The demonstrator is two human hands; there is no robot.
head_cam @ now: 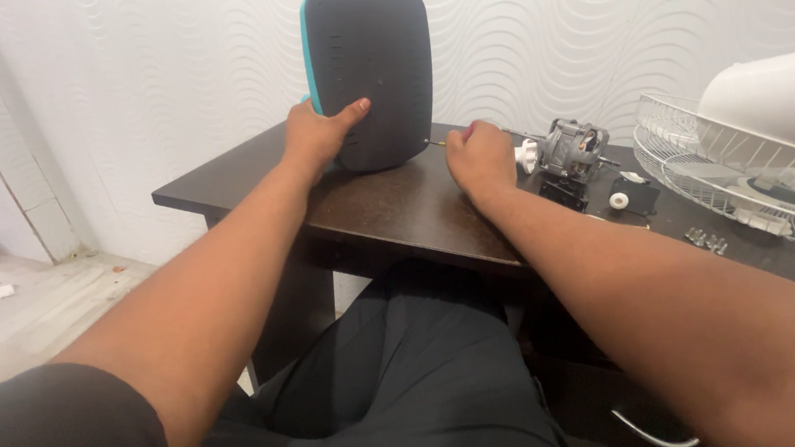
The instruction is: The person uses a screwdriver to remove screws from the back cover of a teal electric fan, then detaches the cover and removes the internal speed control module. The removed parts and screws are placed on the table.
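Left hand (315,137) grip clasps upright dark housing (370,72) on bench (396,209). Right hand (477,156) fisted around thin tool, probably screwdriver (437,143), tip touching housing.

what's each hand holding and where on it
Left hand steadies the upright dark casing by its lower left edge. Right hand is closed around a thin tool, likely a screwdriver, tip at the casing's lower right.

housing (371,69) upright on table (396,209), motor (573,148) right (grille (724,169) beyond)
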